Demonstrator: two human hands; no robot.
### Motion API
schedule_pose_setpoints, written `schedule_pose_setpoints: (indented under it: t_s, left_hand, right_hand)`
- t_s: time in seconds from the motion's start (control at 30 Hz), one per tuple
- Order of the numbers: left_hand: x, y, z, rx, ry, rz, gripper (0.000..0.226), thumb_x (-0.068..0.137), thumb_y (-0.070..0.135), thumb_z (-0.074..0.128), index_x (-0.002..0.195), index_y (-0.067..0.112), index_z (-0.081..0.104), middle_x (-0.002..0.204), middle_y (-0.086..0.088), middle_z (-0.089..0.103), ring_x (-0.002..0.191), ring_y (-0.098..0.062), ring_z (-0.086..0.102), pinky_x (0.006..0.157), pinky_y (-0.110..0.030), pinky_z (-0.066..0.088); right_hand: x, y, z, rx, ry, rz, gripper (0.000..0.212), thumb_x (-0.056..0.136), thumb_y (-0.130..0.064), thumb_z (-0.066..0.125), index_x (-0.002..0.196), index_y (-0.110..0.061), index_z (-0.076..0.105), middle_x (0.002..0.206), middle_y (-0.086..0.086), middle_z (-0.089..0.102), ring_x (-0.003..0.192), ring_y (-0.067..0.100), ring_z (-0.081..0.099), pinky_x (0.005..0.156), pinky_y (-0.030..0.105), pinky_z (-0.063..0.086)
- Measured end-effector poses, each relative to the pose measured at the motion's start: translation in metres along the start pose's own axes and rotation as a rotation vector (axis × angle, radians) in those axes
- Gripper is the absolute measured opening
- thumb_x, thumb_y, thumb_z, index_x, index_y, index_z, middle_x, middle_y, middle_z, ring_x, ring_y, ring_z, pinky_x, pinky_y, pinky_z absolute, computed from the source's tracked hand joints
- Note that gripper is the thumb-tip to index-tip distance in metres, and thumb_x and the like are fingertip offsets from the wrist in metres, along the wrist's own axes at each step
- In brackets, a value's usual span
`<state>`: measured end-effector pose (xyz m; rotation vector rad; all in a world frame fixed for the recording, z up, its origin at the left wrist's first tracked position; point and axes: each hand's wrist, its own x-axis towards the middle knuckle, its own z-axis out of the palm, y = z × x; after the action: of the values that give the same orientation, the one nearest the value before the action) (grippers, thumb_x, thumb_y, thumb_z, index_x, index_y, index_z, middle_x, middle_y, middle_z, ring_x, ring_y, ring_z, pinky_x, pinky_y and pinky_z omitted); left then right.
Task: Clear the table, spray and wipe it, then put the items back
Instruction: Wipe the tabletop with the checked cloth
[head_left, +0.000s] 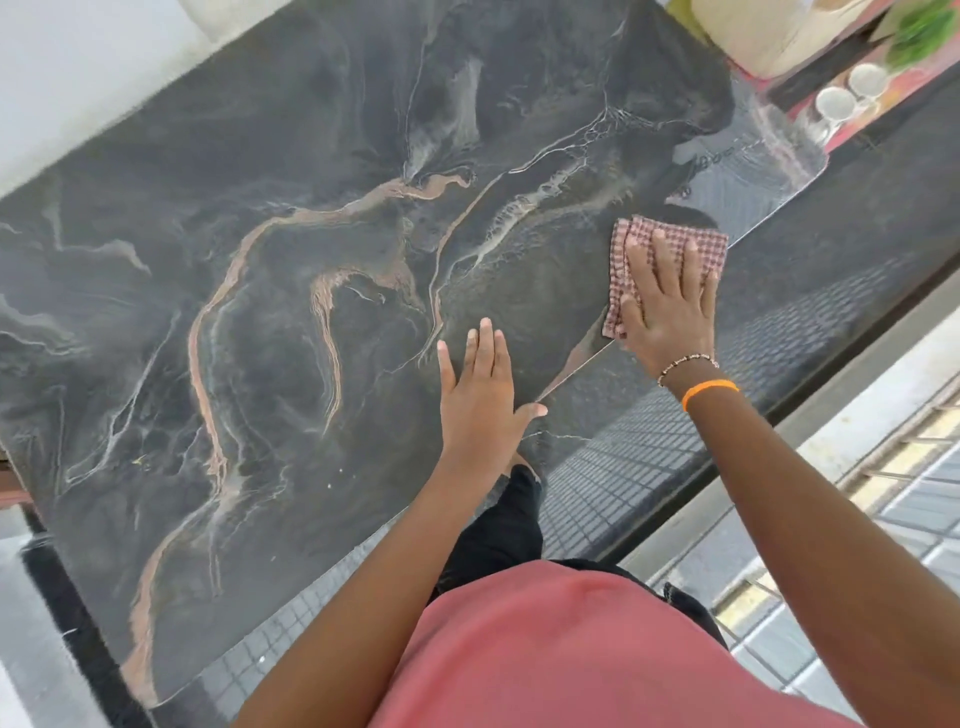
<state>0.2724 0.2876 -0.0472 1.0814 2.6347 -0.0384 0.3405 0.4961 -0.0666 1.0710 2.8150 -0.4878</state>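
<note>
While the left hand (480, 392) lay flat, fingers spread, on the dark marble table (260, 260), the right hand (667, 306) pressed an open palm on a checked cloth (670, 239).

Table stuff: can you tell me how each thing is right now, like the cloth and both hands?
Table: bare, nothing standing on its dark marbled top.
Checked cloth: folded, flat on the table near its right edge.
Right hand: open, palm pressing on the cloth.
Left hand: open, flat on the table, holding nothing.
Two glasses: off the table, on a red surface beyond it.
</note>
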Motion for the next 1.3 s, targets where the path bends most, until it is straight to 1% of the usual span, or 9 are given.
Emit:
schedule_pose_setpoints:
  t_s: [0.2,0.27,0.4,0.57,0.73,0.9,1.03,1.17,1.3]
  left_hand:
    - [-0.004,-0.001,0.001,-0.042,0.005,-0.029,0.103,0.080,0.054,0.057,0.147,0.004,-0.004,0.158,-0.012,-0.004,0.146,-0.025,0.000,0.110,-0.044,-0.016]
    - [-0.007,-0.003,0.000,-0.073,0.008,-0.049,0.109,0.077,0.052,0.062,0.146,0.004,-0.007,0.158,-0.012,-0.004,0.146,-0.026,-0.004,0.111,-0.044,-0.015]
    - [-0.002,-0.005,-0.006,-0.130,-0.011,-0.097,0.114,0.076,0.060,0.059,0.144,0.006,-0.015,0.157,-0.011,-0.011,0.145,-0.023,-0.011,0.109,-0.041,-0.020]
    - [0.020,0.004,-0.015,-0.105,-0.017,-0.062,0.116,0.075,0.063,0.057,0.145,0.004,-0.015,0.157,-0.011,-0.015,0.144,-0.025,-0.015,0.109,-0.044,-0.020]
    - [0.040,0.016,-0.017,-0.131,-0.054,0.001,0.125,0.068,0.063,0.064,0.145,0.005,-0.016,0.157,-0.011,-0.015,0.144,-0.025,-0.016,0.108,-0.047,-0.021]
    - [0.053,0.019,-0.014,-0.158,-0.082,0.033,0.130,0.064,0.065,0.066,0.145,0.005,-0.016,0.157,-0.011,-0.016,0.143,-0.026,-0.018,0.107,-0.048,-0.021]
    - [0.062,0.025,-0.013,-0.166,-0.072,0.080,0.128,0.066,0.061,0.069,0.145,0.005,-0.014,0.157,-0.011,-0.015,0.143,-0.027,-0.018,0.108,-0.050,-0.020]
    - [0.063,0.033,-0.014,-0.164,-0.043,0.086,0.123,0.068,0.057,0.070,0.146,0.004,-0.008,0.157,-0.012,-0.011,0.142,-0.027,-0.020,0.108,-0.050,-0.019]
    - [0.066,0.041,-0.015,-0.169,-0.009,0.061,0.123,0.068,0.055,0.071,0.146,0.004,-0.010,0.157,-0.012,-0.011,0.142,-0.026,-0.020,0.109,-0.049,-0.017]
  right_hand:
    - [-0.052,-0.071,0.029,-0.089,-0.139,-0.297,0.058,0.092,-0.038,0.016,0.149,-0.031,0.009,0.160,0.000,0.009,0.147,0.033,0.000,0.116,0.047,-0.007]
    - [-0.041,-0.090,0.034,-0.138,-0.178,-0.425,0.057,0.093,-0.042,0.013,0.149,-0.032,0.008,0.160,-0.001,0.008,0.147,0.032,0.000,0.116,0.049,-0.005]
    - [0.009,-0.105,0.033,-0.172,-0.168,-0.536,0.053,0.097,-0.042,0.023,0.148,-0.035,0.011,0.160,-0.004,0.009,0.147,0.029,0.001,0.117,0.049,-0.003]
    - [0.067,-0.082,0.015,-0.169,-0.094,-0.436,0.054,0.096,-0.037,0.027,0.148,-0.035,0.013,0.159,-0.004,0.011,0.147,0.029,0.007,0.117,0.049,0.002]
    - [0.108,-0.017,-0.014,-0.117,-0.048,-0.194,0.055,0.096,-0.036,0.030,0.148,-0.037,0.012,0.159,-0.008,0.009,0.147,0.026,0.005,0.118,0.048,0.003]
    - [0.100,0.038,-0.033,-0.048,0.004,0.016,0.059,0.091,-0.038,0.026,0.148,-0.035,0.013,0.159,-0.006,0.009,0.147,0.028,0.003,0.118,0.049,0.002]
    - [0.067,0.038,-0.024,0.020,0.063,0.163,0.057,0.095,-0.031,0.033,0.148,-0.031,0.015,0.160,-0.002,0.009,0.147,0.030,0.000,0.118,0.051,0.000]
    - [0.023,0.004,-0.006,0.035,0.021,0.078,0.058,0.093,-0.030,0.031,0.149,-0.027,0.016,0.160,0.002,0.008,0.146,0.035,-0.001,0.116,0.053,-0.002]
    - [0.011,-0.027,0.004,-0.083,-0.116,-0.241,0.056,0.093,-0.038,0.021,0.148,-0.030,0.016,0.159,0.000,0.013,0.146,0.035,0.005,0.116,0.054,0.004]
